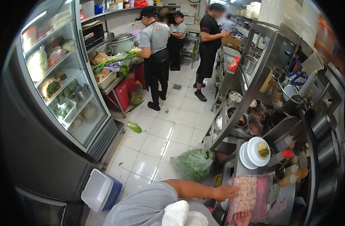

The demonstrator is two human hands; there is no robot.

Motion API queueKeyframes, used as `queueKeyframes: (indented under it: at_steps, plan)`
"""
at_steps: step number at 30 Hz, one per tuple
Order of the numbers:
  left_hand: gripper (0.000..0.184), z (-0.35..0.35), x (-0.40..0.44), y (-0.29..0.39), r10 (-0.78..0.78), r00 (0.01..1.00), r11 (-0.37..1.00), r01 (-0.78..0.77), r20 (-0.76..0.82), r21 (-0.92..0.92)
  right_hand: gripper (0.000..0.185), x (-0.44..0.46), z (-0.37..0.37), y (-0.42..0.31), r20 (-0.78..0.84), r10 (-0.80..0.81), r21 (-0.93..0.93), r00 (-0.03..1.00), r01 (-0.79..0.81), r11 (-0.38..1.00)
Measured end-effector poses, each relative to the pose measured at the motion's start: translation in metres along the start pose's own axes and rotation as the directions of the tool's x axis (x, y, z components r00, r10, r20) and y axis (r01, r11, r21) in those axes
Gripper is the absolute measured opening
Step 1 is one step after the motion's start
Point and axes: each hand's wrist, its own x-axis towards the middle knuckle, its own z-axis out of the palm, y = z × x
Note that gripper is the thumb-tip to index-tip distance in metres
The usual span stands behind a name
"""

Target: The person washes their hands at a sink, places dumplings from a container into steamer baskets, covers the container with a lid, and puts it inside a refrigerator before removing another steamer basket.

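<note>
Left hand [225, 192] open, fingers spread, fingertips at side of pale raw meat pieces [245, 194]. Right hand [243, 218] at meat's right end, partly out of view; cannot tell if fingers grasp. Meat sits in shallow clear tray [261, 191], just ahead of left fingertips. Uneven push could skid tray into squeeze bottles [289, 180] beyond; raw juice on fingers could taint white plates [247, 159] left of them.

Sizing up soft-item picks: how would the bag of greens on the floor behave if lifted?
Likely floppy: the bag is thin, wrinkled plastic. Probably light for its bulk, since the greens look loose and leafy. I'd expect it to sag rather than roll, as it sits slumped on the floor.
</note>
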Motion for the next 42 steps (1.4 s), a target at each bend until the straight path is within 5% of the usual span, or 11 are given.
queueKeyframes:
  at_steps: [9, 11, 15, 18, 20, 23, 24, 25, 32, 41, 42]
  plan:
    - [0.081, -0.017, -0.004, 0.005, 0.017, 0.999, 0.995, -0.012, 0.045, -0.099, 0.044, -0.004, -0.001, -0.002, 0.028, -0.017, 0.02, 0.999, 0.016, 1.0]
    - [0.08, -0.025, -0.007, 0.002, -0.005, 0.996, 0.991, 0.017, 0.088, -0.134, 0.057, 0.01, 0.008, -0.002, 0.166, -0.087, -0.161, 0.982, 0.114, 0.98]
    - [0.08, -0.004, -0.003, -0.01, 0.022, 0.999, 0.996, -0.019, 0.029, -0.083, 0.057, 0.028, 0.011, -0.001, 0.196, -0.144, -0.192, 0.97, 0.182, 0.964]
    - [0.082, -0.005, -0.005, -0.018, 0.054, 0.998, 0.997, -0.055, -0.029, -0.058, 0.048, 0.03, 0.005, 0.0, 0.193, -0.158, -0.175, 0.968, 0.193, 0.965]
    - [0.081, -0.003, -0.005, -0.018, 0.04, 0.998, 0.996, -0.043, -0.043, -0.082, 0.039, 0.046, -0.017, 0.002, 0.196, -0.043, -0.077, 0.98, 0.059, 0.995]
    - [0.079, -0.001, -0.005, -0.017, 0.063, 0.995, 0.988, -0.073, -0.079, -0.134, 0.035, 0.047, -0.019, 0.008, 0.21, -0.042, -0.19, 0.977, 0.083, 0.978]
    - [0.079, -0.014, -0.006, -0.012, 0.035, 0.999, 0.983, -0.032, 0.009, -0.178, 0.035, 0.067, -0.034, 0.012, 0.359, -0.012, -0.205, 0.933, 0.092, 0.974]
    - [0.079, -0.021, -0.007, -0.009, 0.011, 0.995, 0.976, 0.011, 0.099, -0.217, 0.035, 0.066, -0.033, 0.011, 0.352, -0.015, -0.214, 0.936, 0.096, 0.972]
    - [0.078, -0.002, -0.003, -0.013, 0.03, 0.999, 0.974, -0.037, -0.034, -0.224, 0.051, 0.065, -0.028, 0.009, 0.197, -0.028, -0.323, 0.98, 0.092, 0.942]
    - [0.08, -0.005, -0.005, -0.013, -0.012, 1.0, 0.971, 0.017, 0.02, -0.239, 0.056, 0.072, -0.042, 0.014, 0.314, -0.073, -0.367, 0.947, 0.191, 0.91]
    - [0.082, -0.004, -0.005, -0.013, -0.018, 1.0, 0.976, 0.019, 0.007, -0.217, 0.056, 0.067, -0.041, 0.016, 0.383, -0.132, -0.412, 0.914, 0.297, 0.861]
